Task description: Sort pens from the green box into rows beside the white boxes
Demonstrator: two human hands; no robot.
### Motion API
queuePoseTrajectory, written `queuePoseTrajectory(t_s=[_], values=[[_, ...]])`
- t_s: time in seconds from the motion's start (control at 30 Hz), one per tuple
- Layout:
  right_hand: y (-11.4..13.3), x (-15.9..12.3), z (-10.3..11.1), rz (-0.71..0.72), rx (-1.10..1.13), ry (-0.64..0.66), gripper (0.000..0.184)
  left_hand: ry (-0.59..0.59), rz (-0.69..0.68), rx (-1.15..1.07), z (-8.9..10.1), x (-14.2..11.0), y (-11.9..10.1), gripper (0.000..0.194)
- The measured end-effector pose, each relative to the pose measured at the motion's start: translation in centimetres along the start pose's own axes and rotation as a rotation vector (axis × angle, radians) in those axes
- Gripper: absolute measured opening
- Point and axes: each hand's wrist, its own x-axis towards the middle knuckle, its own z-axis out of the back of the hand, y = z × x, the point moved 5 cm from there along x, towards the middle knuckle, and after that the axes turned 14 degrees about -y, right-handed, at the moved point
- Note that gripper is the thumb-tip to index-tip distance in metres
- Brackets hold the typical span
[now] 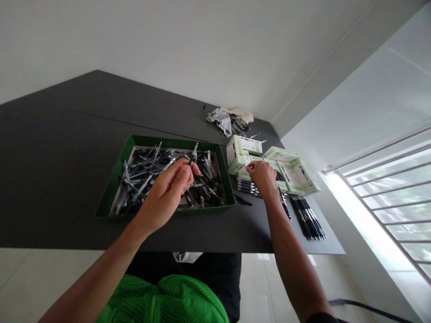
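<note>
My left hand point(170, 190) hovers over a green tray point(107, 197) full of black and silver pens, its fingers pinched on one pen point(194, 154) that points up and away. My right hand point(262, 177) reaches to a cluster of small white-and-green boxes point(240, 154) on the dark table, fingertips closed at the edge of a box; whether it grips the box or something small is unclear. A row of dark pens point(308, 217) lies to the right of that hand.
The dark table point(60, 148) meets a white wall at the back. A grey cloth with small items point(224, 120) lies at the far edge. A window with bars point(390, 197) is on the right. A green mesh object point(168, 300) is below me.
</note>
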Motion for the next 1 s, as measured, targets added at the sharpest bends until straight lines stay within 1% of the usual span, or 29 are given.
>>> queuePoseTrajectory(t_s=[0.1,0.17,0.23,0.33,0.4,0.43,0.5,0.57,0.63,0.73,0.8,0.9,1.0], values=[[-0.1,0.4,0.0,0.009,0.006,-0.022,0.026,0.028,0.015,0.017,-0.1,0.3,0.6,0.034],[0.0,0.6,0.7,0.015,0.097,-0.086,0.021,0.042,0.031,0.029,-0.2,0.3,0.7,0.034],[0.5,0.4,2.2,0.039,0.287,-0.196,0.016,0.052,0.052,0.041,-0.4,0.2,0.7,0.033],[1.7,-0.6,5.6,0.092,0.662,-0.36,0.011,0.065,0.069,0.072,-0.6,-0.1,0.5,0.034],[2.7,-1.5,7.8,0.084,0.9,-0.418,0.009,0.071,0.067,0.094,-0.7,-0.2,0.2,0.035],[3.2,-2.0,8.7,0.068,1.022,-0.422,0.009,0.073,0.065,0.104,-0.8,-0.3,0.1,0.036],[4.8,-3.2,9.9,0.054,1.277,-0.358,0.012,0.082,0.069,0.121,-0.9,-0.3,0.0,0.036],[6.9,-4.5,10.5,0.085,1.497,-0.227,0.018,0.091,0.074,0.126,-1.1,-0.3,0.0,0.036],[9.3,-5.9,10.6,0.14,1.624,-0.105,0.025,0.095,0.075,0.127,-1.1,-0.2,-0.1,0.036],[12.1,-7.4,9.8,0.179,1.689,-0.007,0.031,0.089,0.063,0.134,-1.0,-0.1,-0.1,0.037],[13.1,-7.8,9.0,0.161,1.705,0.025,0.032,0.088,0.049,0.139,-0.9,-0.2,-0.1,0.037],[13.8,-8.0,8.2,0.122,1.722,0.062,0.033,0.091,0.036,0.15,-0.7,-0.4,0.2,0.037],[13.9,-8.1,7.9,0.112,1.731,0.105,0.032,0.087,0.04,0.16,-0.5,-0.5,0.4,0.038]])
